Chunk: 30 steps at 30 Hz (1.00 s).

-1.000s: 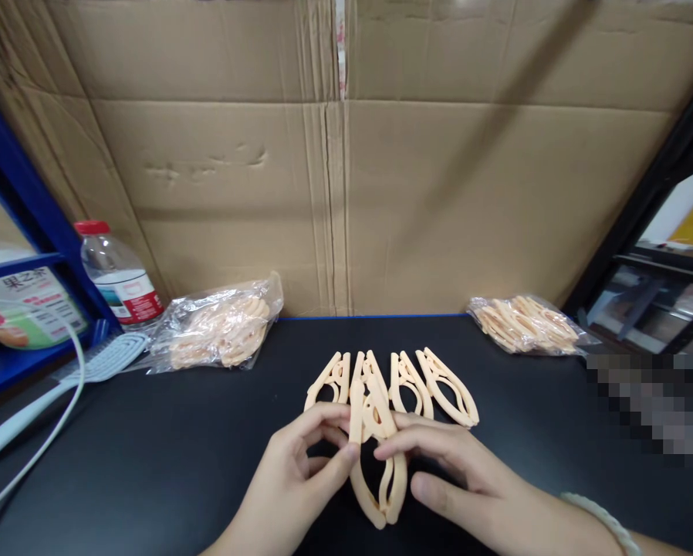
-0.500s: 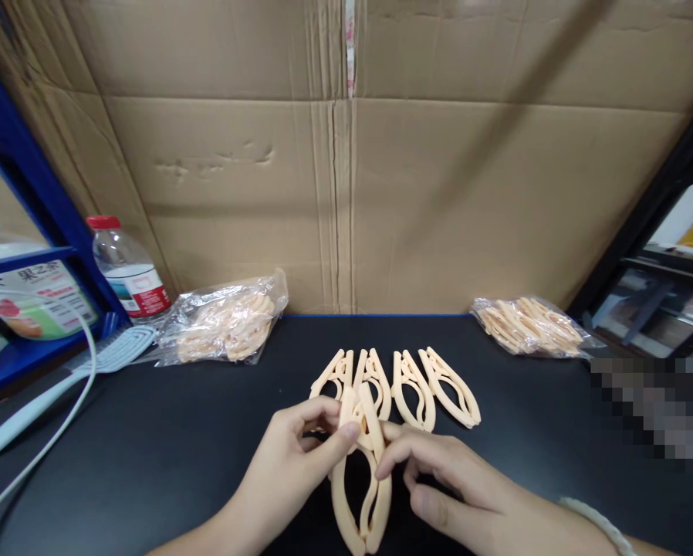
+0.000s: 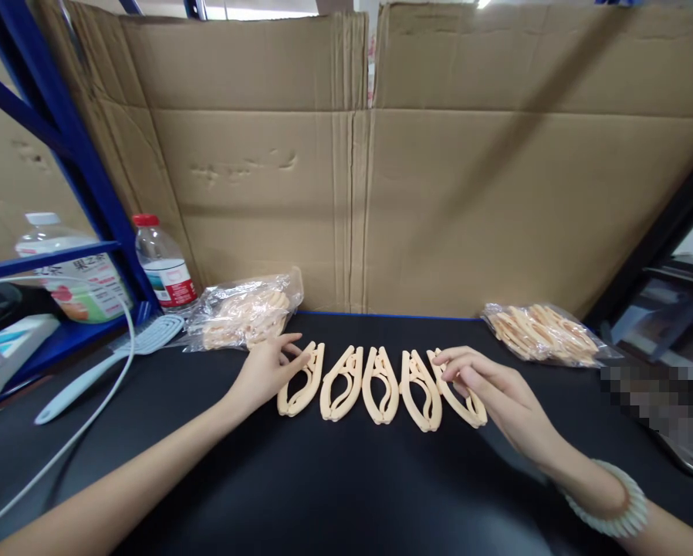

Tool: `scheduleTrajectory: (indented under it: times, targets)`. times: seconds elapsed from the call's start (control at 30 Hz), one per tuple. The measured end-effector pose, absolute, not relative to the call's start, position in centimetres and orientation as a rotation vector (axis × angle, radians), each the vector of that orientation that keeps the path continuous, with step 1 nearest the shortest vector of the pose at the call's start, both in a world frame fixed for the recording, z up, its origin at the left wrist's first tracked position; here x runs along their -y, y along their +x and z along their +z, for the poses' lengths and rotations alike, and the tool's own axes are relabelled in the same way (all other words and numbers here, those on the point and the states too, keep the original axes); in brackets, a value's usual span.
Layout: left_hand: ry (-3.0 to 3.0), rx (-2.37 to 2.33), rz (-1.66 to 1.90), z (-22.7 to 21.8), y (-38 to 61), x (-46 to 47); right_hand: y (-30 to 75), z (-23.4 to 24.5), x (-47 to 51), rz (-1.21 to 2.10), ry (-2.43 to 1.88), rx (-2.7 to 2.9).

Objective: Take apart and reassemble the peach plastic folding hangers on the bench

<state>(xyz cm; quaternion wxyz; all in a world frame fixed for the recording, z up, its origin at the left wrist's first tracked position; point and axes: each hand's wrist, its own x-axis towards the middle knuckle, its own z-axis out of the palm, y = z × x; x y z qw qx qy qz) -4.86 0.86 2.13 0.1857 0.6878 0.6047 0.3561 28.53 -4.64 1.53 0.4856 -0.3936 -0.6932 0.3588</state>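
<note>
Several beige plastic folding hangers, folded up, lie side by side in a row on the black tabletop (image 3: 346, 486). My left hand (image 3: 265, 372) is at the upper left of the leftmost folding hanger (image 3: 292, 407), fingers apart, with the thumb at the hanger's top end; I cannot tell whether it touches. Over the rightmost folding hanger (image 3: 474, 415) hovers my right hand (image 3: 500, 390), its fingers loosely bent and covering part of that hanger. Neither hand grips anything. The middle folding hanger (image 3: 369, 394) lies flat, fully visible between the hands.
Clear bags of similar hangers lie at the back left (image 3: 254, 320) and back right (image 3: 546, 336). Left are a light blue brush (image 3: 83, 386), a white cable (image 3: 106, 401), a red-capped bottle (image 3: 170, 270) and a blue shelf (image 3: 86, 154). A cardboard wall (image 3: 265, 193) stands behind.
The folding hanger held in front of me has been set down at the row's left end. My hands have moved apart to the row's two ends. The view has shifted slightly.
</note>
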Motion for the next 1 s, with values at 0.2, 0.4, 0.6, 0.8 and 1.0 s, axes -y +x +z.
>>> scheduleTrajectory:
  times: [0.2, 0.4, 0.6, 0.8, 1.0]
  targets:
    - [2.353, -1.919, 0.764, 2.5, -4.3, 0.6, 29.4, 2.3, 3.9, 0.553, -1.058, 1.949]
    - [2.565, -1.681, 0.49, 2.0, -1.7, 4.8, 28.5, 2.1, 6.6, 0.285, -1.285, 2.436]
    - [2.609, -1.557, 0.307, 0.4, -0.1, 6.8, 26.9, 0.4, 7.7, 0.219, -1.277, 2.605]
    - [2.606, -1.657, 0.222, 0.1, 1.3, 4.2, 26.4, -0.5, 4.7, 0.142, -1.384, 2.648]
    - [2.639, -1.713, 0.281, 0.2, 2.9, -1.6, 26.4, -0.8, -1.0, 0.063, -1.503, 2.605]
